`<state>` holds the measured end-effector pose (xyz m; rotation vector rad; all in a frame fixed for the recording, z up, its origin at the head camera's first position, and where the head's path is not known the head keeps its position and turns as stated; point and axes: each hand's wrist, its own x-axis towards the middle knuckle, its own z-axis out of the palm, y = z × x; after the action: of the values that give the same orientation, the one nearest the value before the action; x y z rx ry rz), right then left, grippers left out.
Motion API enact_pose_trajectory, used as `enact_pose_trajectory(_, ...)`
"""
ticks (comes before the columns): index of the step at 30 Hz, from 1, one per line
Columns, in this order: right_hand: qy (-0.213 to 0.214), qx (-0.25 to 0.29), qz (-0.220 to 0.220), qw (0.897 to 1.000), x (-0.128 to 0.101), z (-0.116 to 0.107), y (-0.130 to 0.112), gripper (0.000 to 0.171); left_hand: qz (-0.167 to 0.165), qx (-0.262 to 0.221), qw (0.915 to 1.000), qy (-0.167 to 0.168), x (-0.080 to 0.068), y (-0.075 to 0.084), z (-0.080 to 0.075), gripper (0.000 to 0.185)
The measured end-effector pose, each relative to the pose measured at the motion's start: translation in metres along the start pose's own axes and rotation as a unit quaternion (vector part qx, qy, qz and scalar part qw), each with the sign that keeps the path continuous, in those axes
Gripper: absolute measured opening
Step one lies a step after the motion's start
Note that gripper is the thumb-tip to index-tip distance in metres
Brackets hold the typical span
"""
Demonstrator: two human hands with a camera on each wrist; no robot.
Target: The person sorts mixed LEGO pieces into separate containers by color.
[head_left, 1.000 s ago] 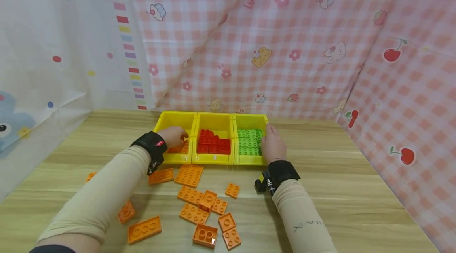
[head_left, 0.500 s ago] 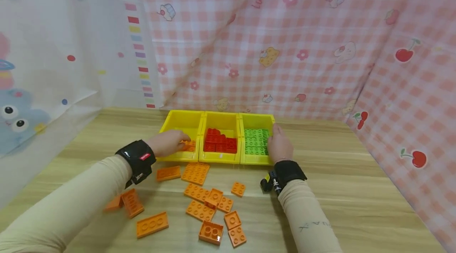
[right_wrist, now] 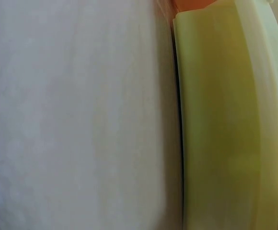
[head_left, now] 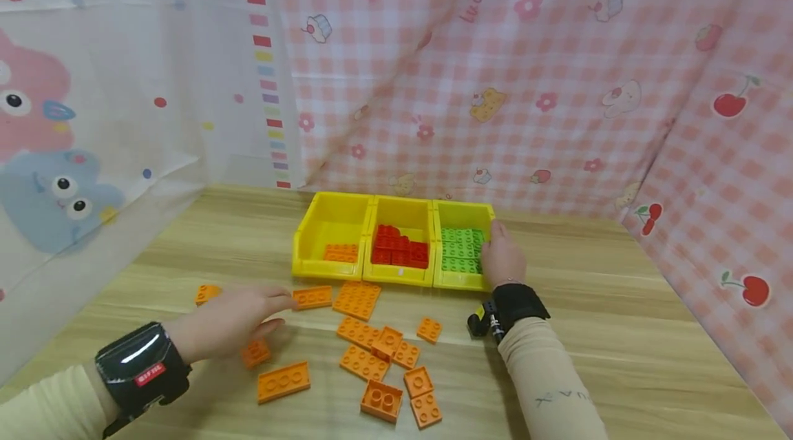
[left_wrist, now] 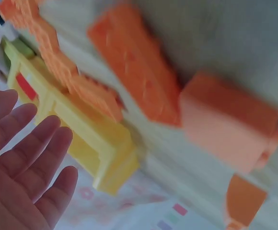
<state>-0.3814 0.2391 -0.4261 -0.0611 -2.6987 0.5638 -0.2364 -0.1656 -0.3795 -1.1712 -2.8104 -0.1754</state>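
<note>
A person's left hand [head_left: 229,319], fingers released and spread, hovered low over the wooden counter [head_left: 619,330] above a small orange brick [head_left: 255,352], fingertips near a flat orange plate [head_left: 312,297]. The right hand [head_left: 503,259] rested against the right wall of the yellow bin of green bricks [head_left: 461,254], fingers relaxed along it. Loose orange bricks [head_left: 384,357] lay scattered just near of the three bins.

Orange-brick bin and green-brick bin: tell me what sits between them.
In the head view, a third yellow bin holding red bricks sits between the orange-brick bin and the green-brick bin, touching both.
</note>
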Motion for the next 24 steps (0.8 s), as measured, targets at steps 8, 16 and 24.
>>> enact_pose_trajectory(8, 0.002, 0.003, 0.007, 1.000, -0.001, -0.002, -0.001, 0.043, 0.033, 0.022, 0.9990, -0.018, -0.017, 0.022, 0.023, 0.030)
enact_pose_trajectory(16, 0.011, 0.001, 0.007, 1.000, -0.001, 0.004, 0.000, 0.044, 0.004, -0.034, 0.9971, -0.068, -0.014, 0.032, 0.033, 0.037)
enact_pose_trajectory(24, 0.018, -0.001, 0.006, 1.000, 0.000, 0.002, 0.000, 0.044, 0.017, -0.055, 0.9966, -0.060, 0.004, 0.033, 0.021, 0.033)
